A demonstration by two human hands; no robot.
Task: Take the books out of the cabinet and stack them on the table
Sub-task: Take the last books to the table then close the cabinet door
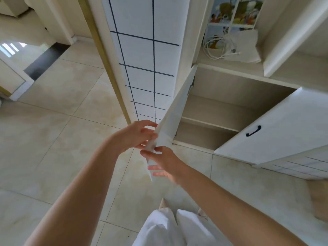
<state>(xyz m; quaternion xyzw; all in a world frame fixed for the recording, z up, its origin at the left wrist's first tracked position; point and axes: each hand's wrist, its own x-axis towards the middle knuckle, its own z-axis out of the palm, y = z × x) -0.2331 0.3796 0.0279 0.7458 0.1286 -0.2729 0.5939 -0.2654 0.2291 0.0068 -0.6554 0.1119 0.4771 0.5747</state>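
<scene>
A low white cabinet (230,82) stands open in front of me, and its two shelves (209,125) show no books. Its left door (175,114) swings out toward me, seen edge-on. My left hand (134,135) grips the free edge of that door, fingers curled round it from the left. My right hand (163,162) holds the same edge lower down, thumb on the near side and fingers behind. The right door (269,130), with a black handle (253,130), also stands open.
An upper shelf holds a coiled white cable (216,48), a flat white bag (246,47) and a colourful picture (234,11). A white panel with a dark grid (142,50) stands left of the cabinet. Tiled floor (62,121) spreads to the left.
</scene>
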